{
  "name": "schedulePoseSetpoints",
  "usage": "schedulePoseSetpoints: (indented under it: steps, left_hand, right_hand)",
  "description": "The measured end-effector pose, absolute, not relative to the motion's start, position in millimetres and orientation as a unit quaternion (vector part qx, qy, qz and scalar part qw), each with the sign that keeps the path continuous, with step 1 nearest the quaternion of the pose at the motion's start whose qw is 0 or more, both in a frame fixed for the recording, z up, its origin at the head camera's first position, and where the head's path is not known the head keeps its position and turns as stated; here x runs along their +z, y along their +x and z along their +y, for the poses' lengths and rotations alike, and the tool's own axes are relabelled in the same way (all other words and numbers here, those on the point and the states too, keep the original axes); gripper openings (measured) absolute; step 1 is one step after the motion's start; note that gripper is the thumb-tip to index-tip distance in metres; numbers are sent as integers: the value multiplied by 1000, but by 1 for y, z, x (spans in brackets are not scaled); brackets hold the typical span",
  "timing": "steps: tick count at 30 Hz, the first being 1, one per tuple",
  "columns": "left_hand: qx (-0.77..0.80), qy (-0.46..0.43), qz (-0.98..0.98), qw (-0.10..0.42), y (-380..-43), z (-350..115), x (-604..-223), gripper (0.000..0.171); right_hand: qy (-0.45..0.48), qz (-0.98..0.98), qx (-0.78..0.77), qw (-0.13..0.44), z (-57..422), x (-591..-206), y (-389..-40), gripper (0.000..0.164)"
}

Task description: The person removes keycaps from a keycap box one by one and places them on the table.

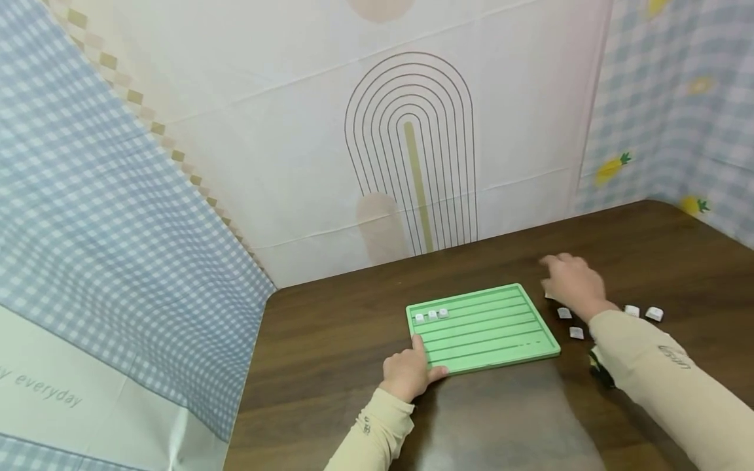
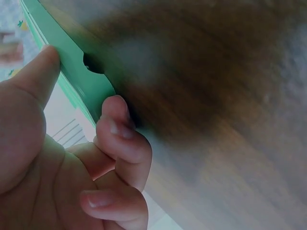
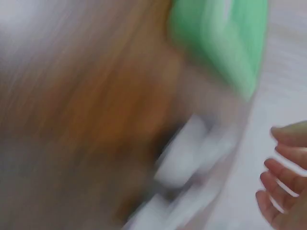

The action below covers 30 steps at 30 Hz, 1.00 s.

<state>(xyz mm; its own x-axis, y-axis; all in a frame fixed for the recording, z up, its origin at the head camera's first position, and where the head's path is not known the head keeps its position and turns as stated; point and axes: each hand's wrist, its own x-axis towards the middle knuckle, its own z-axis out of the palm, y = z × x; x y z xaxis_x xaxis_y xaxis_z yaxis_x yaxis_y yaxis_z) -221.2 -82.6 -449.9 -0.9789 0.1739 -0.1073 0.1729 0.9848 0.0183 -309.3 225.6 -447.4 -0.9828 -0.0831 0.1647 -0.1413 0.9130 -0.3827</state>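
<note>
A shallow light green tray [image 1: 483, 356] with ridged rows lies on the table. Three small white keycaps [image 1: 432, 314] sit side by side in its top row, at the left end. My left hand [image 1: 406, 373] grips the near left corner, thumb against the near edge; in the left wrist view curled fingers [image 2: 127, 139] meet the tray's side [image 2: 72, 62]. Over the table just right of the tray, my right hand [image 1: 574, 284] is raised, fingers spread and nothing visible between them. Loose white keycaps [image 1: 576, 333] lie beneath and beside it, blurred in the right wrist view.
More white keycaps [image 1: 654, 314] lie to the right, partly behind the right sleeve [image 1: 665, 373]. A small black and yellow object [image 1: 601, 369] shows under that forearm. The brown wooden table [image 1: 318, 353] meets a hung patterned cloth [image 1: 294, 196] at its back edge.
</note>
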Motion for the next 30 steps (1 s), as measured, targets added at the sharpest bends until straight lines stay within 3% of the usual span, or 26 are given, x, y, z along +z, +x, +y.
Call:
schedulePoseSetpoints:
  steps: [5,12,20,30]
  left_hand:
    - [5,87,995,56,-221,-85,-452,83]
    - [13,78,994,74,-223,-82,-447,83]
    - [17,77,994,81,-225,-78,-448,79]
    - [29,67,993,91,-226,-82,-446,78]
  right_hand:
    - [177,-959,209,69,152,-439,-309,21]
    - [225,-954,200,19,81,-449,-309,25]
    - [219,-962,144,70,63,-463,-313,13]
    - [227,-954,163,111,77,-450,-318,13]
